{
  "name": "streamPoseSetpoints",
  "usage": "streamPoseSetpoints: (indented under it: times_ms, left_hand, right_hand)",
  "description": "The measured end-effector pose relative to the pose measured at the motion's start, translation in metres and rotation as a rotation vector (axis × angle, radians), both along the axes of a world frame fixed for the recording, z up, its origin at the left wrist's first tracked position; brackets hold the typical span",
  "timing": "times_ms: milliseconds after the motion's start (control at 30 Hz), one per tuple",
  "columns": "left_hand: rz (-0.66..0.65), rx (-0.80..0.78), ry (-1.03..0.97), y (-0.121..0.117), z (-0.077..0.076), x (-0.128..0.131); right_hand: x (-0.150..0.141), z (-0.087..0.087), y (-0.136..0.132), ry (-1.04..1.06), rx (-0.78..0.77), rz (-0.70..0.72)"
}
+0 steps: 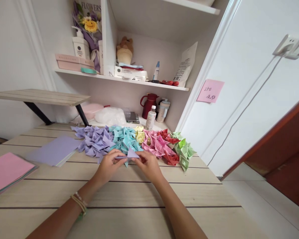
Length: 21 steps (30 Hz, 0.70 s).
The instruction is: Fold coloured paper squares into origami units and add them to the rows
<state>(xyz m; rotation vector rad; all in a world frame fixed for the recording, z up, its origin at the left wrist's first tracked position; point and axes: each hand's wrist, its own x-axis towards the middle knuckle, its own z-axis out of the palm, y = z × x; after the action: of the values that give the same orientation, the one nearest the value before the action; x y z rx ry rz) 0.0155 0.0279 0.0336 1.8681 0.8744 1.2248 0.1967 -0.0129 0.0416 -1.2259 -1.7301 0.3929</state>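
Note:
Between my two hands is a folded piece of purple origami paper [132, 153], with a triangular flap standing up at its middle. My left hand [112, 165] pinches its left end between thumb and fingers. At the other end, my right hand [147, 163] grips it the same way. Just behind the hands lie heaps of folded paper pieces: purple ones [97, 141], blue ones [124, 137], yellow ones [140, 134], pink ones [155, 144], red ones [171, 158] and green ones [185, 151].
Purple paper sheets [53, 149] and a pink-topped stack of sheets [8, 172] lie on the slatted table [119, 192] at left. A small raised stand [42, 96] is behind them. A bottle [150, 118], a red jug [149, 104] and a cup [163, 111] stand at the back.

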Motion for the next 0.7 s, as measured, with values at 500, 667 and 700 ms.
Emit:
streamPoseSetpoints:
  times_ms: [500, 667, 700]
  left_hand:
    - [0.035, -0.283, -0.266, -0.004, 0.006, 0.005]
    - [0.025, -0.247, -0.236, -0.006, 0.006, 0.006]
    - [0.023, -0.252, -0.240, -0.006, 0.006, 0.006]
  right_hand:
    - [-0.008, -0.003, -0.006, -0.270, -0.017, -0.129]
    - [-0.015, -0.011, -0.004, 0.161, -0.070, -0.023]
    - [-0.016, -0.011, -0.004, 0.236, -0.064, -0.015]
